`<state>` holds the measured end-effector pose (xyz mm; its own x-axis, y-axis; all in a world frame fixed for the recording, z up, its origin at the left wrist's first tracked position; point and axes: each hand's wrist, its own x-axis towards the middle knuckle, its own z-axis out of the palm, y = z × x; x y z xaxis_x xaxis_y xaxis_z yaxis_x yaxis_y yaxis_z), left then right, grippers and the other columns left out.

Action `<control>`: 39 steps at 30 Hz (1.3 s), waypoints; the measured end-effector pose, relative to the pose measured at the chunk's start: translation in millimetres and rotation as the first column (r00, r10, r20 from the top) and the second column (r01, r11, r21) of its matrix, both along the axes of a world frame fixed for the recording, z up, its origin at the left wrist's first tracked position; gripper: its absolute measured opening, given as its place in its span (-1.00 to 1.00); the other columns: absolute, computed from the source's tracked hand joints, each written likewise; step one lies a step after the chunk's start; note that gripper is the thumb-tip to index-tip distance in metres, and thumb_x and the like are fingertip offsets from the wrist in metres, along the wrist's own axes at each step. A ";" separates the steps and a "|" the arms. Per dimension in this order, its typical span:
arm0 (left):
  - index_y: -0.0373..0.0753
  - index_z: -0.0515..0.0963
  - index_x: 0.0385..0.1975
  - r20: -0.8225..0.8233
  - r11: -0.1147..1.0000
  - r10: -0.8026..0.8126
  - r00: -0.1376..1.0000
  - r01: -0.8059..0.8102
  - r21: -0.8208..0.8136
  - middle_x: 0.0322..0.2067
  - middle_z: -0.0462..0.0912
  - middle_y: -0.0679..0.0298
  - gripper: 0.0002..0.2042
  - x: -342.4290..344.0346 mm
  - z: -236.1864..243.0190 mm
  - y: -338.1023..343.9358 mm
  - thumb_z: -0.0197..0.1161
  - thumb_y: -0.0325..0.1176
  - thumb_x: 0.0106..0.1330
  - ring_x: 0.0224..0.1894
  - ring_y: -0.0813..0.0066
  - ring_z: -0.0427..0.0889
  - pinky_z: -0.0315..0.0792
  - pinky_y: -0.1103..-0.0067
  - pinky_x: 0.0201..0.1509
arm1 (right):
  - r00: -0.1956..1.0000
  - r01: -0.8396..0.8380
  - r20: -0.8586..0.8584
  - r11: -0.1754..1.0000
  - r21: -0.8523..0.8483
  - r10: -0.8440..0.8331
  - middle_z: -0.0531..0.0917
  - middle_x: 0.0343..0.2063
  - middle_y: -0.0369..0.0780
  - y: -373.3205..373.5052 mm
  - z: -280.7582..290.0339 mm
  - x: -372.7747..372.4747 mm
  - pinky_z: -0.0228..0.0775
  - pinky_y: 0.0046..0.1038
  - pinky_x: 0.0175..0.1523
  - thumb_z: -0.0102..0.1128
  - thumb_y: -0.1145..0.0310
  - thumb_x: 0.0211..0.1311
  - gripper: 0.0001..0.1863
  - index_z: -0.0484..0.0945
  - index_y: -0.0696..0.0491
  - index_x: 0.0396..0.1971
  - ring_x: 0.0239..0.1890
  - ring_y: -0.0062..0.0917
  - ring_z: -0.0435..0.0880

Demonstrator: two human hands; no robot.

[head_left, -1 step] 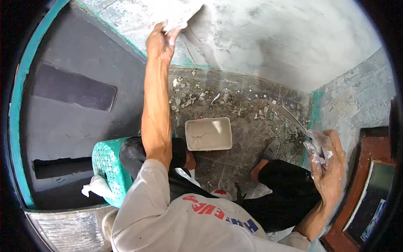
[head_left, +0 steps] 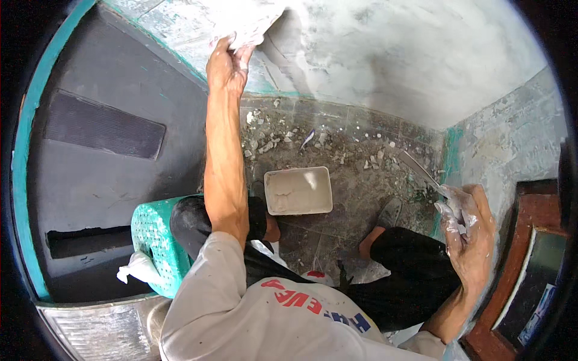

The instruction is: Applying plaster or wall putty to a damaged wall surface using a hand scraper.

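Note:
My left hand [head_left: 227, 67] reaches up to the far wall, fingers closed on the near edge of a white flat sheet [head_left: 250, 27]. The sheet is smeared with white paste and appears to lie against the wall; glare hides its far part. On the right, my right hand [head_left: 466, 219] is closed around a thin, flat-bladed scraper [head_left: 419, 169], its blade pointing up and left, away from me. White paste coats the fingers of that hand. On the floor between my feet stands a rectangular pale tub [head_left: 299, 207] with whitish paste inside.
A green perforated plastic stool [head_left: 159, 225] stands at my left, with a white bag [head_left: 142, 268] at its side. Beyond it is a dark grey panel [head_left: 120, 174]. Rubble [head_left: 268, 144] litters the floor along the wall [head_left: 415, 66]. A brown wooden frame [head_left: 503, 322] is close on the right.
My left hand and the white sheet have shifted slightly to the left along the wall. My right hand stays in place with the scraper.

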<state>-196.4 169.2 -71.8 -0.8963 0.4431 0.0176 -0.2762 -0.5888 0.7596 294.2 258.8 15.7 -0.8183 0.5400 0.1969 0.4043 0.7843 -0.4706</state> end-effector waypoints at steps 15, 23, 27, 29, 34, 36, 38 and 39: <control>-0.42 0.39 0.04 0.532 0.932 0.199 0.823 0.009 -0.362 0.03 0.53 0.00 -0.77 22.9 -380.0 53.3 -0.01 -0.39 0.56 -0.02 0.03 0.63 0.71 0.14 0.03 | 0.987 0.091 0.143 0.992 -0.083 -0.078 0.55 -0.31 -0.06 14.0 -28.7 -18.6 0.44 -0.28 -0.31 0.25 0.45 0.18 -0.67 0.63 0.12 -0.03 -0.39 -0.19 0.61; -0.44 0.40 0.10 0.551 0.941 0.145 0.822 0.059 -0.335 -0.05 0.61 0.01 -0.74 -0.5 -412.2 65.5 0.03 -0.45 0.53 -0.14 0.10 0.73 0.77 0.23 -0.11 | 0.937 0.166 0.326 0.980 -0.107 -0.123 0.50 -0.20 -0.09 24.3 -32.5 -21.9 0.39 -0.40 -0.18 0.19 0.33 0.36 -0.68 0.62 0.19 0.01 -0.25 -0.37 0.53; -0.48 0.40 0.09 0.516 0.929 0.168 0.840 0.041 -0.369 -0.05 0.61 -0.03 -0.74 -2.9 -410.7 69.6 0.01 -0.46 0.53 -0.12 0.07 0.73 0.80 0.25 -0.13 | 0.951 0.162 0.278 0.983 -0.089 -0.132 0.54 -0.34 -0.09 24.4 -36.7 -28.2 0.42 -0.26 -0.20 0.33 0.45 0.19 -0.67 0.65 0.08 -0.01 -0.29 -0.23 0.59; -0.52 0.38 0.09 0.512 0.917 0.177 0.841 0.049 -0.397 -0.04 0.60 -0.06 -0.73 -19.4 -409.2 70.8 -0.01 -0.48 0.52 -0.13 0.01 0.73 0.80 0.20 -0.10 | 0.954 0.155 0.274 0.982 -0.109 -0.120 0.55 -0.32 -0.09 25.4 -36.4 -27.8 0.42 -0.25 -0.20 0.34 0.48 0.17 -0.65 0.65 0.08 0.00 -0.29 -0.23 0.59; -0.63 0.32 0.07 0.461 0.942 0.037 0.887 0.123 -0.313 -0.02 0.52 -0.12 -0.73 -52.5 -399.1 82.2 -0.09 -0.61 0.46 -0.07 -0.11 0.69 0.78 0.09 -0.04 | 0.941 0.144 0.320 0.985 -0.093 -0.108 0.53 -0.24 -0.07 26.6 -35.7 -21.1 0.44 -0.31 -0.16 0.28 0.44 0.24 -0.67 0.64 0.13 0.02 -0.24 -0.28 0.57; -0.65 0.30 0.07 0.515 0.930 0.047 0.856 0.152 -0.336 -0.02 0.50 -0.14 -0.73 -62.8 -388.3 96.5 -0.11 -0.63 0.45 -0.08 -0.13 0.69 0.78 0.05 -0.04 | 0.925 0.149 0.364 0.985 -0.091 -0.107 0.52 -0.17 -0.04 26.7 -35.9 -16.7 0.46 -0.38 -0.10 0.20 0.38 0.32 -0.67 0.63 0.18 0.03 -0.17 -0.33 0.56; -0.67 0.25 0.08 0.616 0.919 0.103 0.781 0.163 -0.360 0.03 0.44 -0.19 -0.73 -83.7 -375.1 109.4 -0.14 -0.64 0.46 -0.10 -0.19 0.66 0.77 -0.04 -0.07 | 0.935 0.139 0.340 0.986 -0.095 -0.099 0.53 -0.18 -0.05 26.2 -36.8 -14.6 0.44 -0.36 -0.13 0.20 0.39 0.31 -0.67 0.63 0.17 0.03 -0.20 -0.32 0.56; -0.67 0.25 0.08 0.609 0.917 0.111 0.785 0.155 -0.367 0.03 0.44 -0.19 -0.73 -94.1 -371.1 107.7 -0.14 -0.64 0.46 -0.10 -0.19 0.66 0.77 -0.04 -0.07 | 0.938 0.133 0.334 0.986 -0.102 -0.092 0.53 -0.18 -0.05 24.9 -35.1 -16.3 0.44 -0.36 -0.13 0.20 0.39 0.31 -0.67 0.63 0.17 0.03 -0.20 -0.32 0.56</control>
<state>-290.4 276.9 -443.0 -0.6456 0.3141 -0.6961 -0.7636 -0.2800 0.5818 277.9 283.7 -19.4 -0.7591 0.6349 -0.1435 0.6338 0.6706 -0.3856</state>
